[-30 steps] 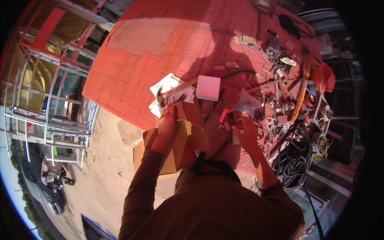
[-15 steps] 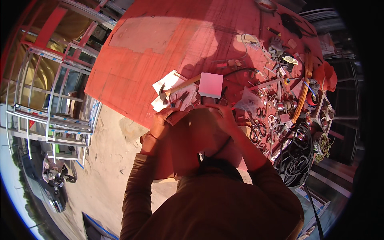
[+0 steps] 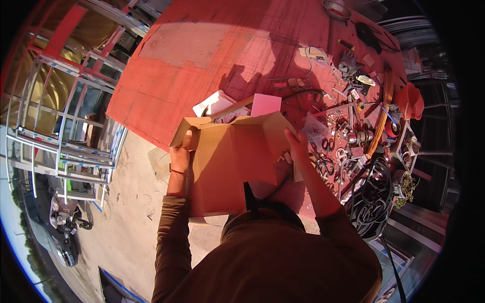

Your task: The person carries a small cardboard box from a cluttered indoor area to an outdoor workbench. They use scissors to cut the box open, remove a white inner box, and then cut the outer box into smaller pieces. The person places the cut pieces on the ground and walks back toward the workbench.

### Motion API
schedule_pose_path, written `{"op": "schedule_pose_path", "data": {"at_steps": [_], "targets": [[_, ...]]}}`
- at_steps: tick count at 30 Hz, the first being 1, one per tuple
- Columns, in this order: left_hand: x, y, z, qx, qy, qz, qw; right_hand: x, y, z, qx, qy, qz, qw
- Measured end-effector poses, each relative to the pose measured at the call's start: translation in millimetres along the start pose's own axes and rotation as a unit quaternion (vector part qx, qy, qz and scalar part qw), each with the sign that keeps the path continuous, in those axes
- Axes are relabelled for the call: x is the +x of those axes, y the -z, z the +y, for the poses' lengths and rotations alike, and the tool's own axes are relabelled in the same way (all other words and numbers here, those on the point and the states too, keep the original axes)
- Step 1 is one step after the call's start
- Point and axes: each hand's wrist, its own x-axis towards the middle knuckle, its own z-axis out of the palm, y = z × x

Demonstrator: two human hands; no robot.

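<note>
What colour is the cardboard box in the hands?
The cardboard box is brown, best in the head view.

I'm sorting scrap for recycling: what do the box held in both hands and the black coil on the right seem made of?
Box: probably cardboard, matt brown, going by its flat, creased panels.
Black coil: plastic or rubber, slightly shiny, judging by its smooth, bending loops; which, I can't tell.

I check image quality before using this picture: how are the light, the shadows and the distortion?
Head view: sun and shade divide the cardboard box; head view: dark shadow crosses the red tabletop; head view: metal frames at left look curved near the picture's edge.
</note>
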Motion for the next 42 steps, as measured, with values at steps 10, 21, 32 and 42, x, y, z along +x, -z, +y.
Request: {"op": "schedule_pose_path", "data": {"at_steps": [10,21,32,42], "targets": [[18,-7,-36,-0.273,0.075,0.022,0.959,-4,-60,-38,0.194,-0.061,-0.001,0.979],[26,7,-35,-0.211,0.034,0.049,0.976,7,-60,12,0.106,-0.018,-0.019,0.994],[17,-3,-72,0.362,-0.134,0.040,0.922,-46,6,58,0.055,-0.063,0.029,0.996],[-6,-29,-73,0.341,0.027,0.058,0.938,-82,197,96,-0.608,0.006,0.186,0.772]]}}
